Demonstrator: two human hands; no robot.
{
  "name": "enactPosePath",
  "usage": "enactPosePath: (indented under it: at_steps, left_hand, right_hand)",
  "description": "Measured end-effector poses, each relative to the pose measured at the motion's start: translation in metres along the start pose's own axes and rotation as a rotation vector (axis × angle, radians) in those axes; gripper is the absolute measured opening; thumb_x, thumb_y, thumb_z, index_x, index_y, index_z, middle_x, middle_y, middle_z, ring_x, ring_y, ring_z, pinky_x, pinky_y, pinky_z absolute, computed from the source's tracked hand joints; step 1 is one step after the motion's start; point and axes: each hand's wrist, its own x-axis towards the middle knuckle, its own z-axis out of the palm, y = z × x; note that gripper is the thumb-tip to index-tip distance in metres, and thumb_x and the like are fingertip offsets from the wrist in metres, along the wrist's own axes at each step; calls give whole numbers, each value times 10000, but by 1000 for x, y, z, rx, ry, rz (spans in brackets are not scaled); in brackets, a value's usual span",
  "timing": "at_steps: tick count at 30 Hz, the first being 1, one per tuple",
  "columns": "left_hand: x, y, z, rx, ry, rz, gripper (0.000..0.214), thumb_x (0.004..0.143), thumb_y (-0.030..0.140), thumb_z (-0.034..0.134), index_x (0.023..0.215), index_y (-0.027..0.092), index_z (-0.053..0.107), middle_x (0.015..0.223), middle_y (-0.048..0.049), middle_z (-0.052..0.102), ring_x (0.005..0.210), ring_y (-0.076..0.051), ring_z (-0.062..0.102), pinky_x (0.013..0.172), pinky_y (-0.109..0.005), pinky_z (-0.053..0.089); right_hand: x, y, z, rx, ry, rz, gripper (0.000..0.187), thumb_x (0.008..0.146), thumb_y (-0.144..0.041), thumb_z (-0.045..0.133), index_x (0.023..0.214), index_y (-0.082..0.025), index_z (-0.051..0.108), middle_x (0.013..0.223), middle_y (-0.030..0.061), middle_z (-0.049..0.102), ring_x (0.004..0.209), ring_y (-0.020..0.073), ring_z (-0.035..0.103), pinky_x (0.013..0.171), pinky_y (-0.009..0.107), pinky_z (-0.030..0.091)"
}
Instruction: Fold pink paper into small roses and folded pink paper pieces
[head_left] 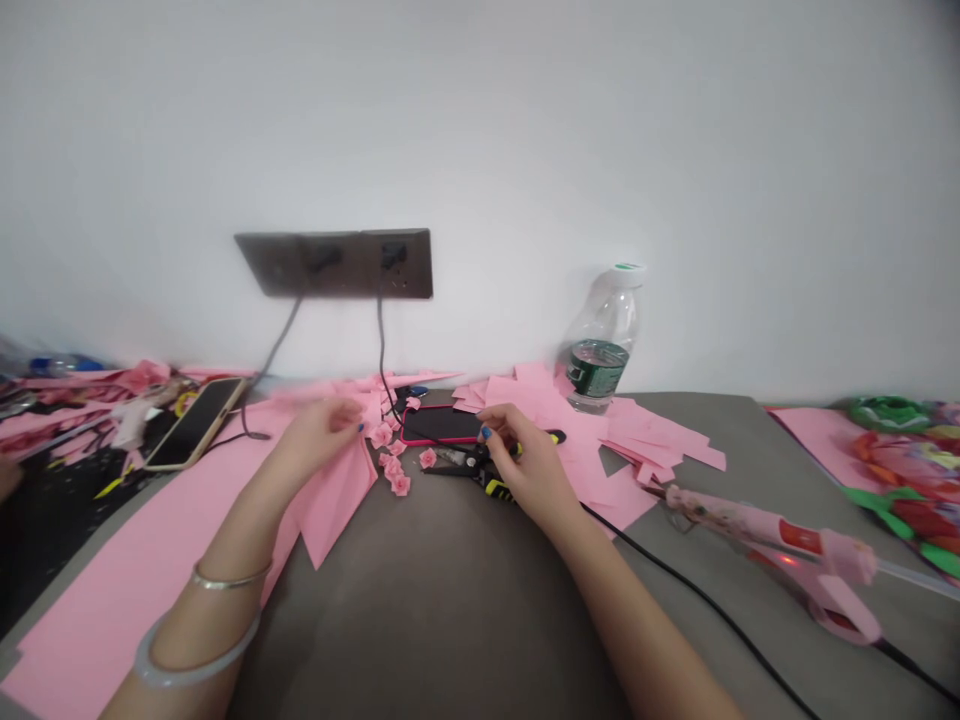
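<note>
Head view: a matte grey tabletop [450, 620] was pushed up to a plain pale wall [525, 120], where a dark socket panel [360, 265] was mounted, with two plugs inserted and grey cables [381, 335] hung from it. Smooth pink sheets [150, 560] were spread flat at left; cut pink pieces [660, 440] were scattered in overlapping rectangles near the wall. A folded pink paper [337, 505], creased and pointed, was placed just under the left hand [330, 425]; its fingers were curled, and whether the paper was pinched cannot be told. Small curled paper roses [394, 470] were clustered between the hands. The black-and-yellow scissors [474, 465] were laid beside the roses, partly covered by the right hand [525, 455]; its fingers were bent, thumb brought near the index, any pinched item not discernible. A glossy phone in a red case [439, 426] was laid behind the scissors. A clear ribbed bottle [596, 365] with a green label was stood upright at the wall. A pink plastic glue gun [802, 540] was rested at right, a red light lit.
</note>
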Motion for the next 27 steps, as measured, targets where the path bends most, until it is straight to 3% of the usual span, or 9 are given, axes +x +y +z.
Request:
enactPosePath:
  at_steps: [5, 8, 12, 17, 19, 22, 24, 27]
  left_hand:
    - [-6, 3, 3, 82, -36, 25, 500, 652, 516, 714, 1032, 193, 669, 1069, -112, 727, 948, -296, 672, 848, -406, 501]
    - [-9, -3, 0, 198, -144, 40, 426, 630, 508, 735, 917, 209, 638, 870, -48, 701, 790, -253, 640, 712, -343, 469]
    - [-12, -8, -12, 246, -246, 50, 295, 712, 501, 672, 743, 225, 575, 724, -2, 615, 654, -195, 545, 600, -287, 373]
    - [-16, -3, -31, 225, -366, 12, 271, 624, 415, 708, 651, 232, 511, 632, 39, 499, 574, -158, 454, 541, -257, 299]
    - [-17, -2, -40, 246, -303, 25, 277, 654, 429, 692, 620, 231, 502, 615, 33, 495, 569, -162, 451, 535, -263, 293]
    - [-15, -5, -51, 251, -105, 39, 318, 740, 518, 664, 649, 224, 584, 656, -3, 596, 647, -207, 544, 577, -284, 373]
    - [-14, -8, -57, 188, 36, 24, 374, 789, 578, 633, 843, 214, 696, 837, -47, 714, 808, -258, 633, 679, -311, 462]
    - [-16, -4, -66, 163, 201, -34, 585, 832, 628, 574, 1181, 169, 671, 1178, -113, 719, 1014, -304, 659, 804, -344, 512]
  right_hand:
    - [0, 0, 0, -10, -2, -9, 145, 910, -192, 489, 1032, -218, 562, 829, 26, 648, 685, 165, 599, 650, 279, 483]
    - [0, -1, -1, -10, -4, -18, 142, 914, -197, 487, 1033, -217, 561, 831, 28, 648, 687, 164, 599, 651, 280, 484]
    - [0, 0, -1, -1, -5, -23, 141, 920, -209, 486, 1039, -221, 561, 832, 28, 643, 681, 164, 603, 645, 280, 484]
    - [0, 0, 0, -20, -10, -14, 149, 913, -202, 482, 1034, -214, 567, 831, 29, 646, 693, 168, 613, 651, 279, 481]
    - [0, 0, 0, -20, -9, -13, 146, 910, -198, 483, 1029, -214, 566, 825, 28, 647, 694, 170, 615, 647, 278, 478]
    - [0, -1, 0, -11, -10, -9, 147, 913, -201, 484, 1033, -215, 566, 819, 28, 647, 689, 171, 613, 640, 277, 475]
    - [1, -1, 0, -4, -14, -9, 147, 915, -202, 481, 1035, -213, 566, 812, 27, 644, 679, 169, 607, 634, 275, 472]
    - [1, 0, 0, 4, -22, -5, 147, 912, -201, 476, 1031, -209, 562, 804, 27, 639, 674, 166, 596, 632, 273, 470]
